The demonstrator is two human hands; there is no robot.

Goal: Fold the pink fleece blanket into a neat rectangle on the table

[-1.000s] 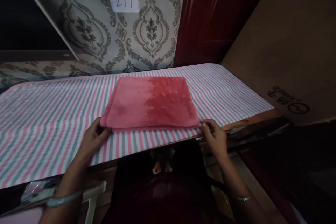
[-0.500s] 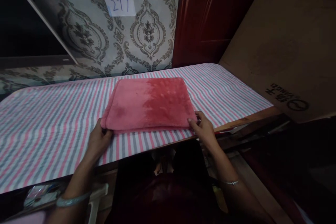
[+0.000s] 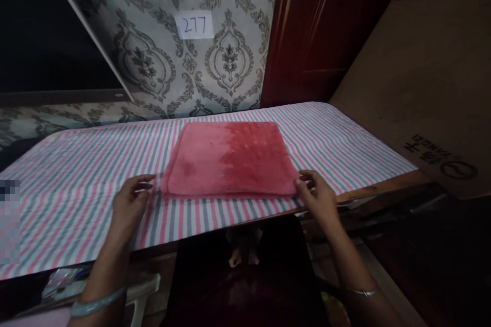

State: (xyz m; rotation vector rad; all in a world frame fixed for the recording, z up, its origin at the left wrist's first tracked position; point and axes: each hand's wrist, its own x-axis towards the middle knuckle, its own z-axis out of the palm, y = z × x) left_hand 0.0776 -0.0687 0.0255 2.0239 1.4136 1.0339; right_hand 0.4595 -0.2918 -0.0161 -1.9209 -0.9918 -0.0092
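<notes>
A folded plush cloth (image 3: 233, 161), light pink on its left part and deeper red on its right, lies flat on the striped cover (image 3: 330, 143). Its folded layers show along the left and front edges. My left hand (image 3: 130, 204) is just off the front left corner, fingers curved and apart, with nothing in them. At the front right corner is my right hand (image 3: 318, 196); its thumb and fingertips are at the very edge of the cloth, spread and not closed round it.
A dark screen (image 3: 57, 36) stands at the back left. Behind the table are patterned wallpaper with a paper marked 277 (image 3: 195, 25) and a dark red wooden panel (image 3: 318, 25). A large cardboard box (image 3: 418, 76) leans at the right. The table's wooden edge (image 3: 383, 185) shows in front.
My left hand has let go of the cloth's corner and moved left. My right hand has loosened its hold and shifted outward to the edge. The camera view has shifted slightly.
</notes>
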